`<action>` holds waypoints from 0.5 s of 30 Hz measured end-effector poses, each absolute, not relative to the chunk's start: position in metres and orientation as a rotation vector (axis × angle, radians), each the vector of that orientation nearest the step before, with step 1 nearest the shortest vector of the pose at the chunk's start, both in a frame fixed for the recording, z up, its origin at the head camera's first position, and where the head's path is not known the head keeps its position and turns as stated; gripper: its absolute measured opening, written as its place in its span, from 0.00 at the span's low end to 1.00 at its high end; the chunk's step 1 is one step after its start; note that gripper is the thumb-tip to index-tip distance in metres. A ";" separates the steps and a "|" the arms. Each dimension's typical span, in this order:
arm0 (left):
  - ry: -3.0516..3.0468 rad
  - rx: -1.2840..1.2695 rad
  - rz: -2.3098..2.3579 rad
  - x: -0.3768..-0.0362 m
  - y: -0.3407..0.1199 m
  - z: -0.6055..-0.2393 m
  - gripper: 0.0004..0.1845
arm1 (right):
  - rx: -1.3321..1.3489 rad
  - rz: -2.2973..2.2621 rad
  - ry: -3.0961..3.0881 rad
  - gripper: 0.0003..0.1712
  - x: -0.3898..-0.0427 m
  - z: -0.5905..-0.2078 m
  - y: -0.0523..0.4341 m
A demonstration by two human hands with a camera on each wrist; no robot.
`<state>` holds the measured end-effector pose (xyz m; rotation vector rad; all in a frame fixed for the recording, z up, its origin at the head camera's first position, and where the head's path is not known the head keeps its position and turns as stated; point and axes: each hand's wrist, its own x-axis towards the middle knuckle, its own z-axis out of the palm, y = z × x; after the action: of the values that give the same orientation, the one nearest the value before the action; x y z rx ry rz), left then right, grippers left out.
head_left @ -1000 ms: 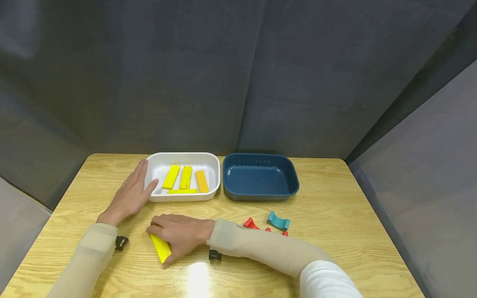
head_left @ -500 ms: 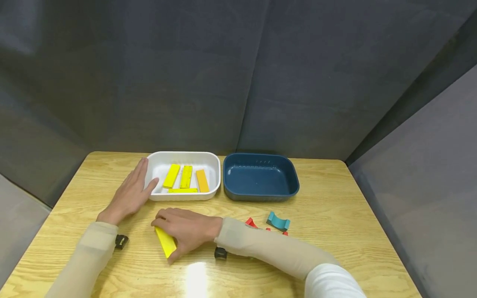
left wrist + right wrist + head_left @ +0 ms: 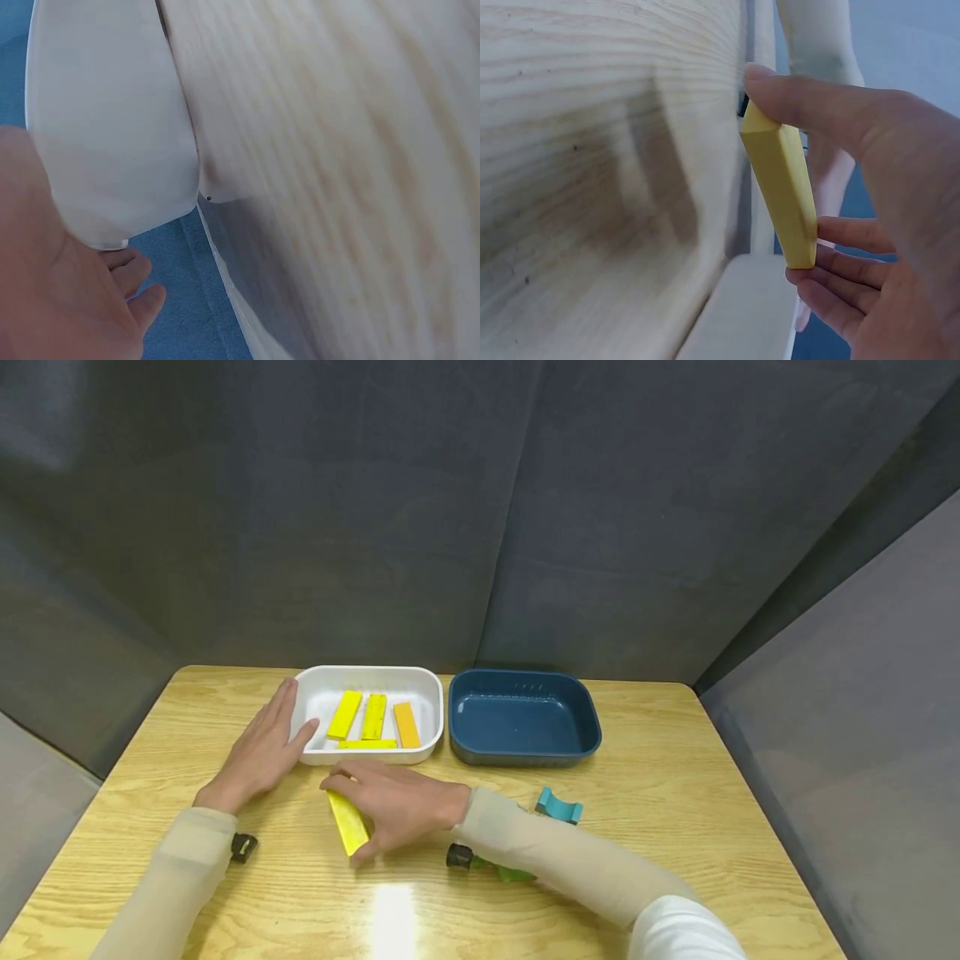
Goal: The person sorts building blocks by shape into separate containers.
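Observation:
In the head view my right hand pinches a yellow rectangular block at its two ends, thumb at one end and fingers at the other. The right wrist view shows this yellow block held above the wooden table, with a shadow beneath. My left hand rests against the left end of the white bin, its fingers straight and its thumb at the front corner. Inside that bin lie several blocks, among them a yellow block and an orange-yellow block.
A dark blue bin stands close to the white bin's right side. A teal curved block lies on the table in front of it. Green pieces show partly under my right forearm. Dark cloth walls surround the table.
My right hand has moved the yellow block away from me and to the right, toward the white bin. My forearm now covers the red pieces, and green ones show. The left hand stays put.

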<state>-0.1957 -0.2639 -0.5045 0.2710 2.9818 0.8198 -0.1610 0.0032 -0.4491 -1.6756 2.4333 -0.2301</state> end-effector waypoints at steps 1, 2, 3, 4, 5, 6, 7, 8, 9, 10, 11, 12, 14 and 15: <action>2.982 0.271 0.819 -0.196 -0.264 -0.505 0.48 | -1.668 -0.237 2.440 0.62 -0.162 -0.448 0.005; 2.981 0.270 0.816 -0.195 -0.264 -0.505 0.48 | -1.661 -0.241 2.447 0.62 -0.163 -0.447 0.006; 2.980 0.272 0.815 -0.195 -0.264 -0.505 0.48 | -1.650 -0.246 2.453 0.62 -0.164 -0.445 0.007; 2.981 0.274 0.813 -0.195 -0.264 -0.505 0.48 | -1.640 -0.255 2.459 0.63 -0.165 -0.444 0.008; 2.981 0.277 0.814 -0.195 -0.264 -0.505 0.48 | -1.632 -0.262 2.467 0.63 -0.167 -0.442 0.009; 2.981 0.282 0.812 -0.195 -0.264 -0.504 0.48 | -1.627 -0.273 2.474 0.63 -0.168 -0.441 0.010; 2.983 0.286 0.811 -0.195 -0.264 -0.504 0.48 | -1.622 -0.287 2.481 0.62 -0.169 -0.439 0.012; 2.984 0.290 0.811 -0.195 -0.264 -0.504 0.48 | -1.623 -0.298 2.489 0.62 -0.171 -0.438 0.013; 2.985 0.292 0.812 -0.195 -0.265 -0.504 0.48 | -1.624 -0.316 2.493 0.62 -0.173 -0.436 0.014; 2.985 0.293 0.813 -0.195 -0.264 -0.503 0.48 | -1.624 -0.332 2.498 0.61 -0.174 -0.435 0.015; 2.983 0.294 0.816 -0.195 -0.265 -0.503 0.48 | -1.628 -0.344 2.504 0.61 -0.176 -0.434 0.016; 2.981 0.292 0.818 -0.195 -0.265 -0.503 0.48 | -1.626 -0.358 2.509 0.60 -0.178 -0.432 0.017; 2.977 0.287 0.823 -0.195 -0.264 -0.503 0.48 | -1.619 -0.370 2.520 0.60 -0.181 -0.429 0.019; 2.975 0.284 0.825 -0.195 -0.264 -0.502 0.48 | -1.608 -0.382 2.524 0.60 -0.182 -0.427 0.020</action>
<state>-0.1945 -0.2644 -0.5025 0.2836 2.9745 0.8252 -0.1824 0.0200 -0.4272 -1.6080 2.5240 -0.3824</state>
